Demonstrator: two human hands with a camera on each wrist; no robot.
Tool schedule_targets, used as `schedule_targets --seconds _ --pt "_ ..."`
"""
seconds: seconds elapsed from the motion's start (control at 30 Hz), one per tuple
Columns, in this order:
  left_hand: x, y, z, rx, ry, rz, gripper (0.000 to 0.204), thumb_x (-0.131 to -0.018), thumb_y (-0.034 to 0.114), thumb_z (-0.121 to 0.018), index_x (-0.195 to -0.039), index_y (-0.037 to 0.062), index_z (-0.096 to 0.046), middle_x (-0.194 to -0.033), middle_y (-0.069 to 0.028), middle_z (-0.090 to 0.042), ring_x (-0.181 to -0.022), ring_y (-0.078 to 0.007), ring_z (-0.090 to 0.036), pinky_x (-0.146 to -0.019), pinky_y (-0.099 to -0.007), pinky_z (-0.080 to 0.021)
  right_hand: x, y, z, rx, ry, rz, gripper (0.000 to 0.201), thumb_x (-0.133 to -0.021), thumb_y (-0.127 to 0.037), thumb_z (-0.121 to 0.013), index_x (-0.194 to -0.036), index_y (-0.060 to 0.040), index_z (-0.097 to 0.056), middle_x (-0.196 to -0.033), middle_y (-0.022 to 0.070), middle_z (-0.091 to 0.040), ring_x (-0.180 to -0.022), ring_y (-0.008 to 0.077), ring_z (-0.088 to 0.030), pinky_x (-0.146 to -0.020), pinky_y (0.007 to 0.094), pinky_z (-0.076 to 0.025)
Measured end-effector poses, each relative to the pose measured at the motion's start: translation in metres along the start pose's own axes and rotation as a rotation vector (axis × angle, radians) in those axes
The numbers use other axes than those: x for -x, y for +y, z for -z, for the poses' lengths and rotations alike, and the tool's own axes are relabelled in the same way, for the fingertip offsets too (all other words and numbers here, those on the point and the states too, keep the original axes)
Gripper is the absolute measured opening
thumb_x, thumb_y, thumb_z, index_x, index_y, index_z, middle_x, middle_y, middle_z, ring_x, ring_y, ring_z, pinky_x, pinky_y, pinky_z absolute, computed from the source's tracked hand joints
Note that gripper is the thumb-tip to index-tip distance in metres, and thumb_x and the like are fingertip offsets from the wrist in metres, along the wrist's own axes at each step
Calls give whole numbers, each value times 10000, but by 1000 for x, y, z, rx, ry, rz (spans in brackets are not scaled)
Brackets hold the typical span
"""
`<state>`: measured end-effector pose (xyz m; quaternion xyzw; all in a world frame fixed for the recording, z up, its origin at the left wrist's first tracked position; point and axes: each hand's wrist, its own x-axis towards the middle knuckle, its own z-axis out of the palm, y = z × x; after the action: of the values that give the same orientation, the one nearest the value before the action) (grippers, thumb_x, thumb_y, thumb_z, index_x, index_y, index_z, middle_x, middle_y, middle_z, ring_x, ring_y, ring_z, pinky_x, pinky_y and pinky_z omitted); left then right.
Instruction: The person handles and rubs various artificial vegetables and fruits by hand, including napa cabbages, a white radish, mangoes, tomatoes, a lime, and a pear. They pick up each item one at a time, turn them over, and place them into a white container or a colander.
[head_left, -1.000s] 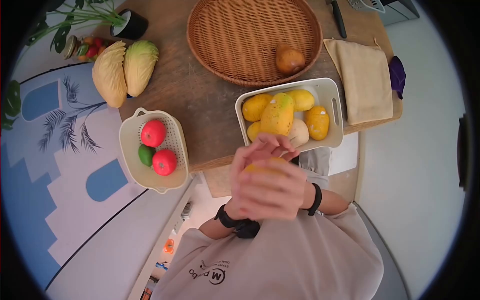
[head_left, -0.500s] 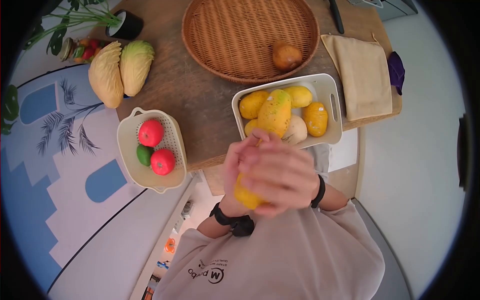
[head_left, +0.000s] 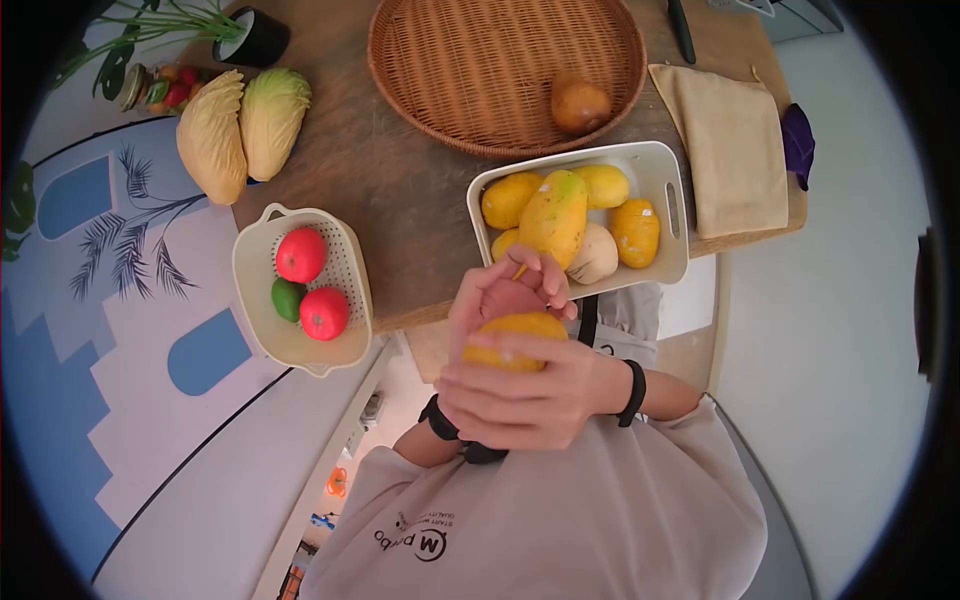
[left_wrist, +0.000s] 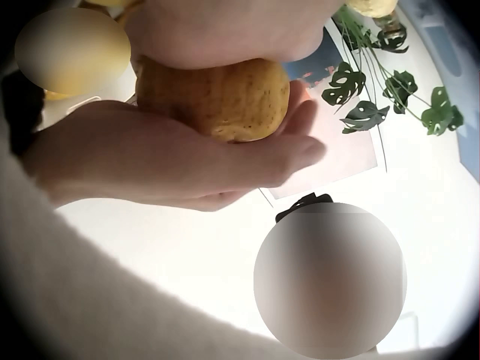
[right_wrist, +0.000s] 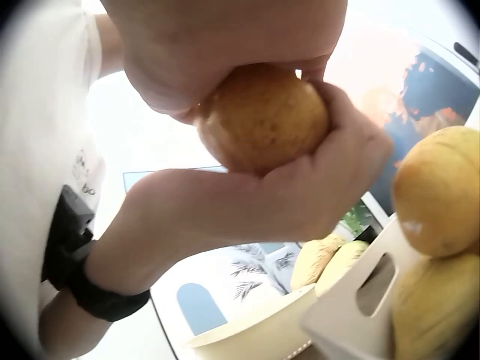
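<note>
Between both hands, in front of the shirt, is a yellow mango (head_left: 515,345). My left hand (head_left: 482,292) cups its far side with bent fingers, and my right hand (head_left: 515,400) wraps its near side. The right wrist view shows the left hand (right_wrist: 315,176) curled round the mango (right_wrist: 262,120) from below. Just beyond the hands, a white basket (head_left: 680,240) at the table edge holds several yellow mangoes (head_left: 512,198). It also holds a papaya (head_left: 553,215) with a green tip and a pale squash-like piece (head_left: 596,255).
A beige colander (head_left: 352,245) at left holds two red round fruits (head_left: 301,255) and a green one (head_left: 288,298). Two cabbages (head_left: 275,120) lie behind it. A wicker tray (head_left: 470,70) bears a brown round fruit (head_left: 580,105). At right lie a cloth bag (head_left: 735,160) and a black handle (head_left: 682,30).
The mango has been turned between the hands: mostly covered at first, then poking out toward the body, now showing between the palms. The baskets' contents have not moved.
</note>
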<state>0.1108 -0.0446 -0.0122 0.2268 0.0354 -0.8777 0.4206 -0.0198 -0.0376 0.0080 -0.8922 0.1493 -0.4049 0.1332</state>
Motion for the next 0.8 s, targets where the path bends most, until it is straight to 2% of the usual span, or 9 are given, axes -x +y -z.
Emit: schedule_targets --seconds 0.1,0.17,0.27,0.37,0.43,0.5,0.63,0.7,0.8 --pt "6 -2 -12 -118 184 -76 268 -1114 391 -450 -1135 131 -512 -1073 -56 -550 -964 -196 -552 -880 -349 -502 4 19 -5 -14 247 -197 255 -820 -254 -795 -1014 -89 -782 -1109 154 -763 -1056 349 -740 -1009 492 -618" --pt "14 -11 -35 -361 340 -206 287 -1117 389 -441 -1187 126 -533 -1126 -62 -582 -1022 -198 -578 -918 -354 -507 -9 26 12 15 326 -530 262 -723 -153 -827 -961 -66 -760 -1091 133 -746 -1003 333 -729 -902 484 -607" --pt "10 -20 -3 -532 115 -308 290 -1136 320 -389 -1267 116 -548 -1175 -48 -612 -1149 -194 -595 -1030 -335 -493 -5 20 -1 -24 339 -349 205 -750 -143 -807 -924 -49 -755 -1029 129 -743 -985 330 -727 -878 480 -602" --pt "-6 -12 36 -162 -286 -110 359 -1144 323 -399 -1383 95 -541 -1321 -65 -610 -1230 -175 -605 -1064 -356 -505 2 17 0 -2 291 -294 178 -751 -82 -782 -925 -52 -761 -1045 130 -745 -977 342 -722 -894 485 -600" --pt "-3 -13 34 -25 -170 -29 405 -1145 349 -402 -1422 85 -536 -1376 -76 -607 -1247 -165 -606 -1059 -367 -513 5 18 4 17 278 -314 180 -746 -55 -773 -926 -53 -764 -1060 131 -747 -980 349 -718 -902 488 -599" --pt "14 -18 -10 -162 332 -86 420 -1146 367 -378 -1411 82 -536 -1354 -74 -610 -1247 -161 -602 -1059 -360 -509 1 24 10 46 313 -452 197 -731 -53 -783 -927 -50 -764 -1083 132 -749 -999 354 -715 -905 491 -599" --pt "17 -27 30 -167 39 -132 432 -1143 332 -380 -1415 57 -573 -1319 -89 -667 -1240 -192 -637 -1089 -362 -504 12 26 9 74 336 -423 276 -689 -116 -823 -951 -41 -779 -1124 139 -751 -1046 353 -711 -897 496 -594" --pt "13 -2 5 -274 -108 -92 446 -1138 344 -379 -1423 62 -576 -1331 -81 -669 -1264 -183 -640 -1100 -352 -502 8 22 17 81 335 -432 285 -684 -125 -827 -952 -40 -781 -1109 141 -754 -1037 353 -714 -893 497 -596" --pt "17 -11 -13 -321 180 -188 465 -1134 367 -363 -1381 41 -584 -1313 -108 -670 -1227 -213 -652 -1083 -358 -520 4 17 26 76 324 -438 300 -675 -139 -833 -954 -38 -784 -1088 144 -757 -1023 354 -717 -886 498 -598"
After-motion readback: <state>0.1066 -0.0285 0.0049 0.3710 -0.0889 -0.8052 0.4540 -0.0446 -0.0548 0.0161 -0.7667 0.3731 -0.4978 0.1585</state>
